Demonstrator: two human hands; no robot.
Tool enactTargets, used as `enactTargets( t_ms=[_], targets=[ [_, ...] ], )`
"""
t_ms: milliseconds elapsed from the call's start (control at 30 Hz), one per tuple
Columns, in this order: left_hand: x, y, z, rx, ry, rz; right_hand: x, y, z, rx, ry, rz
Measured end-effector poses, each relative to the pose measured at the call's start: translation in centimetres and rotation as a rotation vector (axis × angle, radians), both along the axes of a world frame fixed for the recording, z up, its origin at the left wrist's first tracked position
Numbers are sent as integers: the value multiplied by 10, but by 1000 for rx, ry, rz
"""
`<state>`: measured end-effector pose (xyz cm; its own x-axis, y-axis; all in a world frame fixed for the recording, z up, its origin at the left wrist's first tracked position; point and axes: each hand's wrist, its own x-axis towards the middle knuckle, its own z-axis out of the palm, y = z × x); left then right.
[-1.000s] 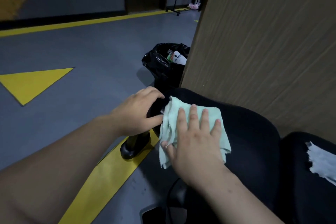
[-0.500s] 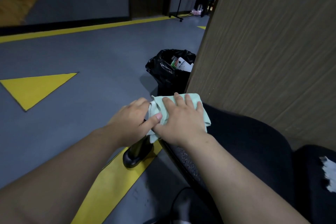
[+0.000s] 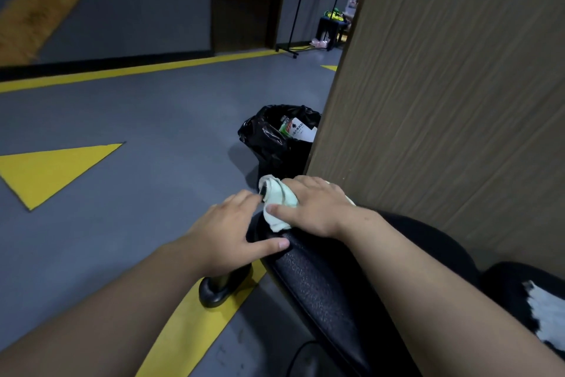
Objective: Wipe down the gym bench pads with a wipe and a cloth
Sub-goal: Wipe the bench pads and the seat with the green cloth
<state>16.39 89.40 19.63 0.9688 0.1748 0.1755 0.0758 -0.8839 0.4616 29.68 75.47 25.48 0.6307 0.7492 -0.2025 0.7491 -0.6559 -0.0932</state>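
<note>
Cloth (image 3: 276, 204), flat mid-pad a second ago, is now bunched at the far tip of the black pad (image 3: 321, 285), swept there by the right hand (image 3: 315, 208), whose fingers curl round it. The left hand (image 3: 235, 233) still braces the pad's edge, fingers loose. This stroke looks finished, so a return pass likely follows.

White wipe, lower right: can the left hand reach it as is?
Probably not: the left hand rests on the far end of the bench pad, and the right forearm lies between it and the white wipe.
</note>
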Motion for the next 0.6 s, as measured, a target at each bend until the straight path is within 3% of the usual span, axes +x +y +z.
enactTargets(
  t_ms=[300, 600],
  targets=[
    [2, -8, -7, -196, 89, -80, -46, -127, 0, -96, -45, 70],
    [5, -8, -4, -199, 92, -68, -44, -97, -2, -35, -62, 5]
  ],
)
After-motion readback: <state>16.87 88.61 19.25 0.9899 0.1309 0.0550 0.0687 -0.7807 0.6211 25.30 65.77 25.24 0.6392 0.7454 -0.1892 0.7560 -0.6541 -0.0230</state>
